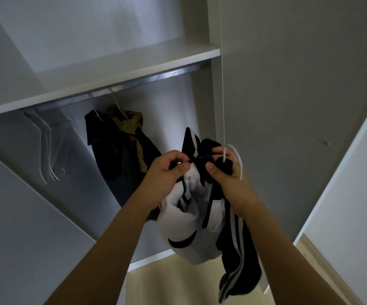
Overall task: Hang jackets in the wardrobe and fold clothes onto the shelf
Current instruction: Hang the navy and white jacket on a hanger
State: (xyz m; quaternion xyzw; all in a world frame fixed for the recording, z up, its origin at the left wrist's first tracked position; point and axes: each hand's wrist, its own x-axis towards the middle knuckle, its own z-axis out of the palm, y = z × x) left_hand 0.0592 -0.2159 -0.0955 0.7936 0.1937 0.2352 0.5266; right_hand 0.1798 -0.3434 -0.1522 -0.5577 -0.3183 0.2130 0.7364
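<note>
Navy-white track jacket (191,221) held bunched near wardrobe opening. Zipper pull pinched by left hand (169,170); collar and white hanger hook (236,159) gripped by right hand (224,170). Dark and tan jackets (121,146) hung on far rail (134,82).

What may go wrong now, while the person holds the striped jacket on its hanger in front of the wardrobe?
1. The dark and white striped jacket is bunched, gripped by the left hand and the right hand; it may slip off the white hanger when lifted.
2. A striped sleeve dangles low and might snag.
3. The hanging jackets crowd the rail; the hook could catch them.
</note>
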